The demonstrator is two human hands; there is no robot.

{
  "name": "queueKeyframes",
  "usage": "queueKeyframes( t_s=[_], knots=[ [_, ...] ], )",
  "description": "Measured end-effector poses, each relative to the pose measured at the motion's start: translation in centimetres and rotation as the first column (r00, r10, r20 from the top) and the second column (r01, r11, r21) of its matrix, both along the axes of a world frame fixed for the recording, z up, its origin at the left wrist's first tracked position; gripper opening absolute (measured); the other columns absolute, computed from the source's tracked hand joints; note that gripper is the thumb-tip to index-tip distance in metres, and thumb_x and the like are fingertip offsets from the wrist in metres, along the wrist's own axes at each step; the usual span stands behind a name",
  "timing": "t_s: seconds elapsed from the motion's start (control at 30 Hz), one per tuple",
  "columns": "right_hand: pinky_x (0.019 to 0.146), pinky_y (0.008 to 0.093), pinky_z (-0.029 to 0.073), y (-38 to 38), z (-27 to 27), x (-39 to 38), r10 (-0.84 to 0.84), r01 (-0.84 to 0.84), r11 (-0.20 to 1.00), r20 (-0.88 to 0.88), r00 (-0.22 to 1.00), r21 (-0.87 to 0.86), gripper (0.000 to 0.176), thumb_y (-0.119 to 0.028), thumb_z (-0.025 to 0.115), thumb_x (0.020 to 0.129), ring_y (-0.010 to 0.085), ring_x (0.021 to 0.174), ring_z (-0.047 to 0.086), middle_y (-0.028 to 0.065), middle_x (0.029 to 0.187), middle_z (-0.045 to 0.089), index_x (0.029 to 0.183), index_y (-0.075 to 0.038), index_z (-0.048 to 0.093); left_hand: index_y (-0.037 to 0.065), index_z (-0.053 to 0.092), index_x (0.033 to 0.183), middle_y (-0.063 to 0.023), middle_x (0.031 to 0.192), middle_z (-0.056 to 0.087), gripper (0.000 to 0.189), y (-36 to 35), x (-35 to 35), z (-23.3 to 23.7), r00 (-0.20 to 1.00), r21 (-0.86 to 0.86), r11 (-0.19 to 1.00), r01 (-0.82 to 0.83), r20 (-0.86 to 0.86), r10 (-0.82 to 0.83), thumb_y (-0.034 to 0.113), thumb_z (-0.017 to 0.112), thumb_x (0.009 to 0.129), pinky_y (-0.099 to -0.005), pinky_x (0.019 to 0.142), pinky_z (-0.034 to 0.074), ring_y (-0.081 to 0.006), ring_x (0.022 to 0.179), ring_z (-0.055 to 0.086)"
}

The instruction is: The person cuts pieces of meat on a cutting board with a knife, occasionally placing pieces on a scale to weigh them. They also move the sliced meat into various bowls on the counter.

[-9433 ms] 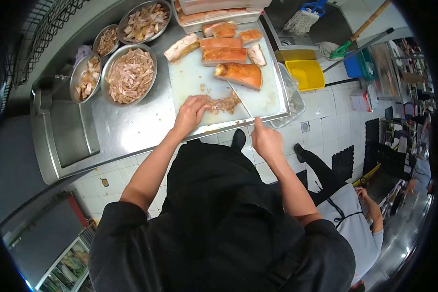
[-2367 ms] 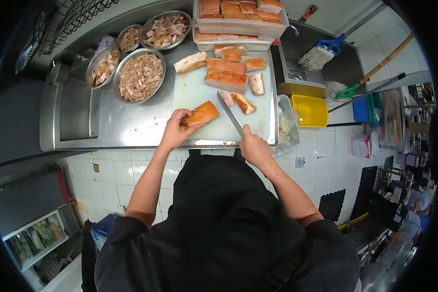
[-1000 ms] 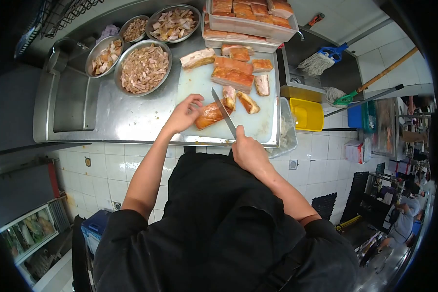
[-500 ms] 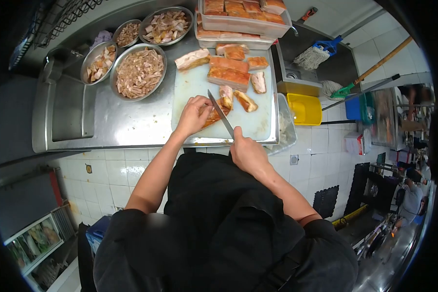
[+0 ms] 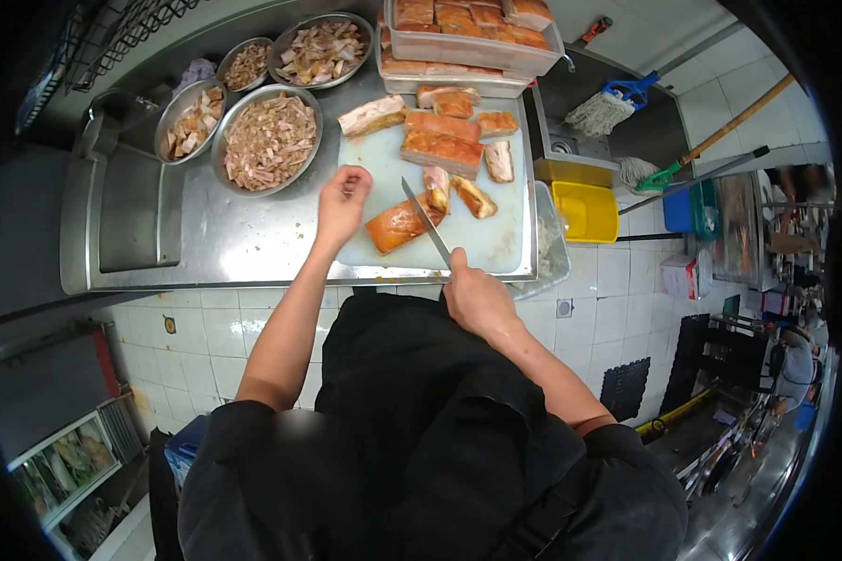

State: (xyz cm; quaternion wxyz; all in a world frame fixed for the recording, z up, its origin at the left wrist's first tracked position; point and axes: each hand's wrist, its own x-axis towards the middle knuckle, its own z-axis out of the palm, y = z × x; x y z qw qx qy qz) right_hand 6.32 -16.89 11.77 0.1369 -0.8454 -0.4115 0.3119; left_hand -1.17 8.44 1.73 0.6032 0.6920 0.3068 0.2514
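My right hand grips a knife by its handle, the blade pointing up and left across a slab of roast pork belly. My left hand is over the left edge of the white cutting board, apart from the slab, with fingers curled in; what they hold, if anything, is hidden. Smaller pork pieces lie touching or close to the slab's upper right end. Farther back on the board are a big browned block of pork and several cut chunks.
Steel bowls of chopped meat stand on the counter to the left, near a sink basin. Stacked plastic tubs of pork are behind the board. To the right are a second sink, mops and a yellow bin.
My left hand has let go of the pork slab and moved up and left, uncovering it. My right hand and the knife have stayed almost in place.
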Motion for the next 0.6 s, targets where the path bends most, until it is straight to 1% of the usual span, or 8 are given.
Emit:
queueKeyframes(
  t_s=[0.03, 0.1, 0.13, 0.2, 0.37, 0.43, 0.53, 0.6],
  knots=[
    [0.07, 0.0601, 0.05, 0.0, 0.0, 0.0, -0.001, 0.001, 1.0, 0.001, 1.0, 0.001, 0.024, -0.011, 0.053, 0.094, 0.0509, 0.074, 0.065, 0.0311, 0.075, 0.066, 0.107, 0.004, 0.039, 0.003, 0.066, 0.098, -0.002, 0.091, 0.066, 0.007, -0.9, 0.2, 0.0, 0.999, 0.071, 0.996, 0.046, -0.021, -0.045, 0.008, 0.064, 0.094, -0.029, 0.076, 0.05, -0.0132, 0.082, 0.06],
    [0.07, 0.0599, 0.05, 0.2, 0.1, 0.1, 0.001, -0.001, 1.0, 0.0, 1.0, -0.018, 0.024, -0.011, 0.053, 0.094, 0.051, 0.075, 0.065, 0.0311, 0.075, 0.066, 0.106, 0.004, 0.04, 0.004, 0.067, 0.098, -0.0051, 0.095, 0.067, 0.008, -3.7, 0.5, 0.0, 0.99, 0.474, 0.87, 0.137, -0.102, -0.1, 0.008, 0.065, 0.091, -0.0358, 0.079, 0.05, -0.0217, 0.086, 0.062],
    [0.071, 0.0597, 0.05, 0.2, 0.1, 0.1, 0.003, -0.003, 0.999, -0.001, 1.0, -0.038, 0.024, -0.011, 0.053, 0.094, 0.0511, 0.075, 0.066, 0.0311, 0.076, 0.066, 0.106, 0.004, 0.04, 0.004, 0.067, 0.098, -0.0051, 0.095, 0.067, 0.008, -4.8, 0.7, -0.2, 0.99, 0.472, 0.871, 0.137, -0.102, -0.101, 0.008, 0.065, 0.091, -0.0358, 0.079, 0.05, -0.0217, 0.086, 0.062],
    [0.074, 0.0594, 0.051, 0.5, 1.8, 0.1, 0.004, -0.006, 0.995, -0.019, 1.0, -0.095, 0.022, -0.01, 0.052, 0.093, 0.0506, 0.079, 0.067, 0.0314, 0.079, 0.067, 0.107, 0.004, 0.041, 0.006, 0.068, 0.099, -0.0074, 0.1, 0.067, 0.011, -6.4, 0.8, -1.0, 0.983, 0.675, 0.723, 0.15, -0.181, -0.036, 0.012, 0.065, 0.09, -0.0413, 0.081, 0.047, -0.0288, 0.092, 0.061],
    [0.079, 0.0588, 0.051, 0.4, 3.5, 0.4, -0.005, -0.014, 0.981, -0.094, 0.996, -0.193, 0.019, -0.006, 0.048, 0.091, 0.0509, 0.086, 0.067, 0.0331, 0.085, 0.068, 0.107, 0.004, 0.044, 0.007, 0.067, 0.1, -0.0072, 0.101, 0.067, 0.013, -6.9, 0.9, -2.3, 0.992, 0.723, 0.685, 0.087, -0.129, 0.01, 0.014, 0.065, 0.09, -0.0421, 0.081, 0.046, -0.0296, 0.093, 0.061],
    [0.081, 0.0586, 0.051, 2.1, 1.7, 0.7, 0.008, -0.012, 0.995, -0.038, 0.999, -0.095, 0.019, -0.004, 0.047, 0.091, 0.0509, 0.087, 0.067, 0.0338, 0.088, 0.068, 0.107, 0.005, 0.044, 0.007, 0.068, 0.1, -0.006, 0.103, 0.067, 0.014, -6.4, 0.8, -2.7, 0.991, 0.731, 0.675, 0.096, -0.132, 0.001, 0.015, 0.065, 0.089, -0.0416, 0.08, 0.046, -0.0283, 0.094, 0.061],
    [0.082, 0.059, 0.051, 5.9, -0.4, 1.7, -0.02, 0.017, 0.998, -0.044, 0.999, -0.06, 0.019, -0.003, 0.046, 0.09, 0.0512, 0.089, 0.067, 0.0339, 0.09, 0.068, 0.108, 0.005, 0.045, 0.008, 0.069, 0.101, -0.0055, 0.102, 0.066, 0.017, -5.3, 1.1, -3.0, 0.988, 0.689, 0.716, 0.115, -0.152, -0.011, 0.014, 0.068, 0.085, -0.0406, 0.077, 0.046, -0.0263, 0.091, 0.061],
    [0.082, 0.0587, 0.051, 4.8, 0.2, 1.5, -0.005, 0.002, 0.996, -0.032, 0.999, -0.089, 0.019, -0.002, 0.046, 0.09, 0.0508, 0.089, 0.067, 0.0336, 0.09, 0.068, 0.108, 0.005, 0.045, 0.008, 0.069, 0.1, -0.0053, 0.102, 0.066, 0.017, -6.2, 0.7, -3.0, 0.99, 0.723, 0.681, 0.112, -0.144, -0.01, 0.014, 0.068, 0.085, -0.0402, 0.077, 0.046, -0.0261, 0.091, 0.061]
  ],
)
